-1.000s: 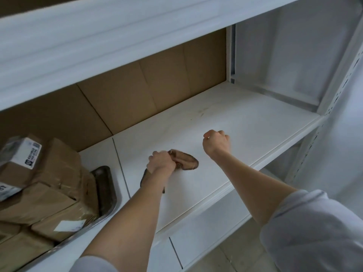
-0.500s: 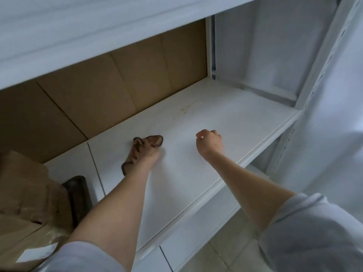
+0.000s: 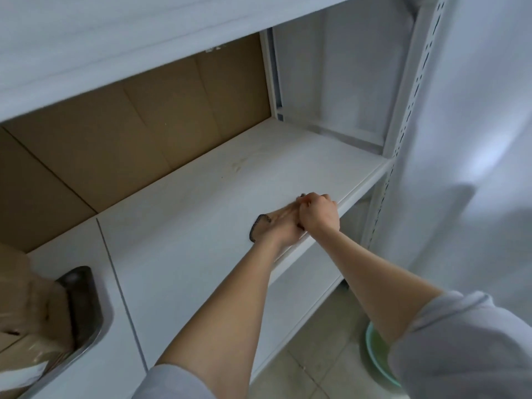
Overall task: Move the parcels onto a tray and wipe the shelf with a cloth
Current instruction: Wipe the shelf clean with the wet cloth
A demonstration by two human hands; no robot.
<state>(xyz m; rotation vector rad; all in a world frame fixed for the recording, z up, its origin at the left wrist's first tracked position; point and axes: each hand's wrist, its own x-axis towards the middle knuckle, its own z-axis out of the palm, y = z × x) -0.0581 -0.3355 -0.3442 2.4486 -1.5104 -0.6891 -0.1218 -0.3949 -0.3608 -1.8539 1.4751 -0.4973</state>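
Presently, by item. Cloth (image 3: 262,225): brown with a dark edge, lying on the shelf (image 3: 201,220) near its front edge, right of the middle. My left hand (image 3: 283,230): fingers straight, pressing the cloth down. My right hand (image 3: 318,216): a fist curled round the cloth's end, touching my left fingers. Parcels (image 3: 28,321): stacked on the tray (image 3: 86,300), at the shelf's left end.

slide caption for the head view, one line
Left hand and right hand together at the cloth on the shelf, parcels on the tray
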